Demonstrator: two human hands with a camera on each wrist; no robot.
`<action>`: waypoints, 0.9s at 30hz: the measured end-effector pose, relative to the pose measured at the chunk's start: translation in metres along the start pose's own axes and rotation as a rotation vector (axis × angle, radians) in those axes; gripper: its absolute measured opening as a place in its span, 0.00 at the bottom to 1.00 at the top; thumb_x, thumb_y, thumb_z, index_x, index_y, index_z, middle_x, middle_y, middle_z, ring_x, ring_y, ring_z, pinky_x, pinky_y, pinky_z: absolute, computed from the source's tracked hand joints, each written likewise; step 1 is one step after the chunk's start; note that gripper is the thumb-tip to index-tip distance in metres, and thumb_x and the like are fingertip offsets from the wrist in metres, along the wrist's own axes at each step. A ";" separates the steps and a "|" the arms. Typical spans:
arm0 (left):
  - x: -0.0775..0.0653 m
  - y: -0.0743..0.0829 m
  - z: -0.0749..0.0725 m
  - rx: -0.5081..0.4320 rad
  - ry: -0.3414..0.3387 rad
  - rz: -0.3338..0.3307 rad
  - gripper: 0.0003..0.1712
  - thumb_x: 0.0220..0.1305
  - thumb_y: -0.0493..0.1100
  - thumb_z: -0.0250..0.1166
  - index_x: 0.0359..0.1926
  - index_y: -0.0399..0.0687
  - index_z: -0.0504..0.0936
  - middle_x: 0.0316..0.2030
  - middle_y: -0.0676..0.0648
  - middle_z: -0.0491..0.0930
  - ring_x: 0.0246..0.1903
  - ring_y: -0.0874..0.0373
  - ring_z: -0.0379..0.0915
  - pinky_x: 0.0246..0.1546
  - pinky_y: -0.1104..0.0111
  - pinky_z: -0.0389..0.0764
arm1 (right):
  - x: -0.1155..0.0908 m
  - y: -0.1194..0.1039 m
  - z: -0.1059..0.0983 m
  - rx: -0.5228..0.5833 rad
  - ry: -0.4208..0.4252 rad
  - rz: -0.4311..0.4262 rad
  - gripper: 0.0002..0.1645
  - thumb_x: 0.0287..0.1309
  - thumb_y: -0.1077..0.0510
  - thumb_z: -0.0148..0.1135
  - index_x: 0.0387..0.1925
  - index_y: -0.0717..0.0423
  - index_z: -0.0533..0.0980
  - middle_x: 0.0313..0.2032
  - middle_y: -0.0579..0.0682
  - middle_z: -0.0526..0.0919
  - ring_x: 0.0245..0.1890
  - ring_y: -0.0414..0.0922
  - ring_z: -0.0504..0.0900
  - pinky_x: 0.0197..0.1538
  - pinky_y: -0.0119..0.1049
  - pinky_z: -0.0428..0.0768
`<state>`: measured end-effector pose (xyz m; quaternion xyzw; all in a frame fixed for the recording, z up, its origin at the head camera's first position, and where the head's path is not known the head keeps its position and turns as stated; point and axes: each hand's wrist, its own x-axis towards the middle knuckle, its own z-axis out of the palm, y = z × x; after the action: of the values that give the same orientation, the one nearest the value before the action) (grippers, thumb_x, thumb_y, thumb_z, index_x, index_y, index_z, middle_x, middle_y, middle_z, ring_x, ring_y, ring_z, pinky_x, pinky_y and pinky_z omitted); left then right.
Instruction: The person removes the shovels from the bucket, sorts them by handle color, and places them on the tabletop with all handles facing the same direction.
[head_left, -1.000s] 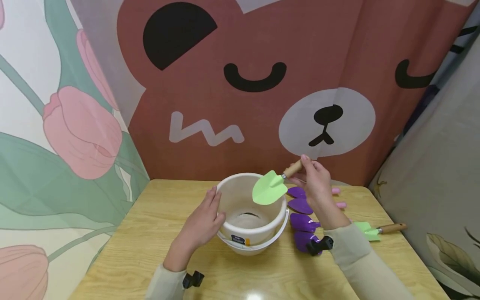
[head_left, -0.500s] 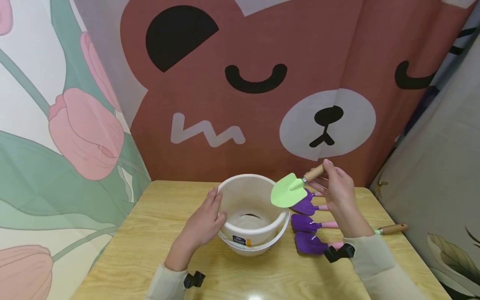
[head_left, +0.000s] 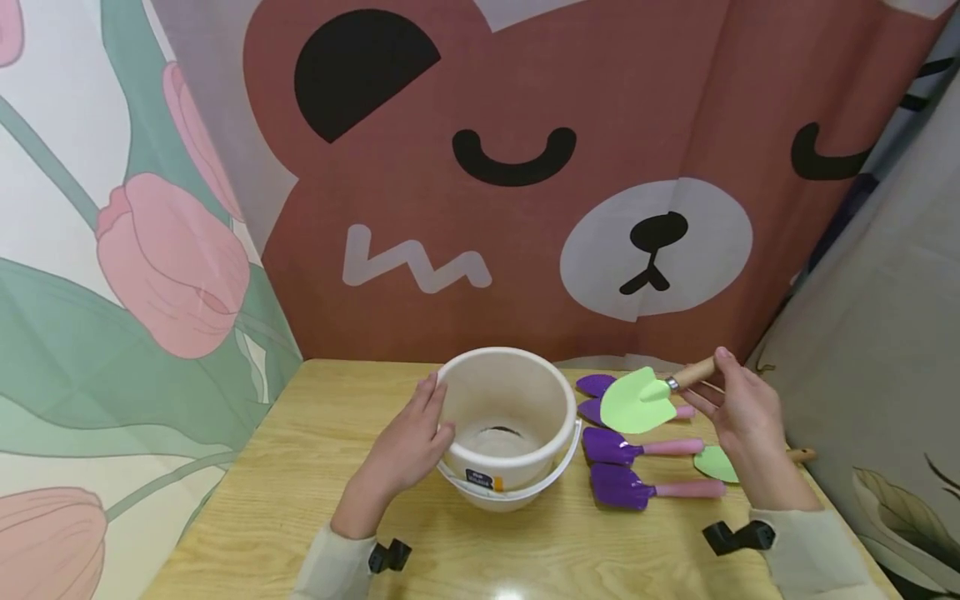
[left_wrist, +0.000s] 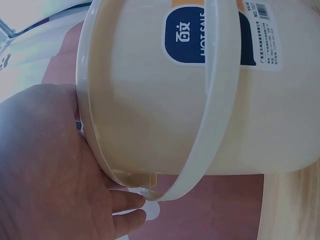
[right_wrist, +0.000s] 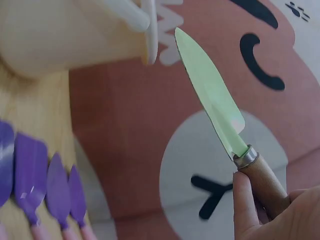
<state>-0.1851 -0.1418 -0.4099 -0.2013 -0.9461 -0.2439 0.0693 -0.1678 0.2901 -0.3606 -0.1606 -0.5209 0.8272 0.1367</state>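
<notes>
A white bucket [head_left: 504,467] with a lowered handle stands on the table. My left hand [head_left: 401,437] holds it at the left rim, the thumb over the edge; in the left wrist view, two fingertips of this hand [left_wrist: 60,160] show outside the wall by the handle's joint. My right hand [head_left: 750,408] pinches the wooden handle of a light green garden trowel [head_left: 637,402], raised above the table to the right of the bucket. In the right wrist view its blade [right_wrist: 212,85] points up, and the fingers [right_wrist: 245,205] lie against the wood below the metal collar.
Several purple garden tools with pink handles [head_left: 678,447] lie side by side right of the bucket. Another green trowel [head_left: 716,463] lies farther right, partly behind my right wrist. The wooden table [head_left: 337,392] backs onto a bear-print curtain [head_left: 420,192].
My right hand has carried the green trowel from over the bucket's rim to the right, above the purple tools, and slightly lower. My left hand keeps its place on the bucket.
</notes>
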 end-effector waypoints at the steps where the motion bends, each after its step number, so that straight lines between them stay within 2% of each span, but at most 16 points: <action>1: 0.000 0.000 0.000 0.001 0.000 0.000 0.38 0.75 0.54 0.46 0.78 0.39 0.55 0.80 0.42 0.44 0.79 0.47 0.41 0.75 0.51 0.58 | 0.000 0.001 -0.007 0.010 -0.006 -0.001 0.19 0.64 0.42 0.64 0.39 0.54 0.84 0.35 0.48 0.84 0.32 0.46 0.89 0.38 0.40 0.88; 5: 0.000 -0.002 0.000 0.001 0.002 0.001 0.38 0.76 0.53 0.46 0.79 0.39 0.55 0.80 0.43 0.44 0.79 0.47 0.41 0.75 0.51 0.58 | 0.003 0.005 -0.031 0.054 -0.019 0.012 0.18 0.66 0.44 0.63 0.37 0.55 0.86 0.32 0.50 0.84 0.31 0.47 0.90 0.38 0.40 0.88; 8: -0.001 -0.003 -0.002 -0.008 0.003 -0.003 0.38 0.76 0.53 0.46 0.79 0.39 0.55 0.80 0.43 0.44 0.79 0.47 0.41 0.75 0.50 0.57 | 0.005 0.010 -0.041 0.081 0.042 0.047 0.13 0.64 0.45 0.66 0.37 0.51 0.83 0.31 0.49 0.83 0.29 0.47 0.89 0.35 0.40 0.89; 11: -0.003 -0.005 -0.003 -0.011 0.002 -0.009 0.38 0.76 0.53 0.46 0.79 0.39 0.54 0.80 0.43 0.43 0.79 0.47 0.40 0.75 0.50 0.57 | 0.005 0.013 -0.049 0.070 0.062 0.070 0.13 0.64 0.45 0.66 0.36 0.49 0.82 0.30 0.49 0.83 0.29 0.47 0.89 0.35 0.40 0.89; 18: -0.001 -0.005 -0.001 -0.006 0.004 0.017 0.38 0.76 0.53 0.47 0.78 0.38 0.56 0.80 0.42 0.45 0.79 0.46 0.40 0.76 0.51 0.56 | 0.004 0.011 -0.079 0.134 -0.058 0.071 0.21 0.69 0.48 0.61 0.29 0.58 0.87 0.26 0.57 0.87 0.29 0.52 0.90 0.37 0.43 0.88; 27: -0.001 -0.003 -0.001 -0.006 -0.001 0.011 0.37 0.76 0.54 0.46 0.78 0.40 0.56 0.80 0.44 0.45 0.79 0.48 0.40 0.76 0.51 0.56 | 0.003 0.013 -0.112 0.164 0.048 0.133 0.15 0.66 0.49 0.65 0.26 0.53 0.83 0.25 0.55 0.87 0.26 0.51 0.89 0.33 0.44 0.89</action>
<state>-0.1856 -0.1450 -0.4107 -0.2069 -0.9443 -0.2463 0.0696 -0.1257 0.3776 -0.4185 -0.2028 -0.4362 0.8702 0.1063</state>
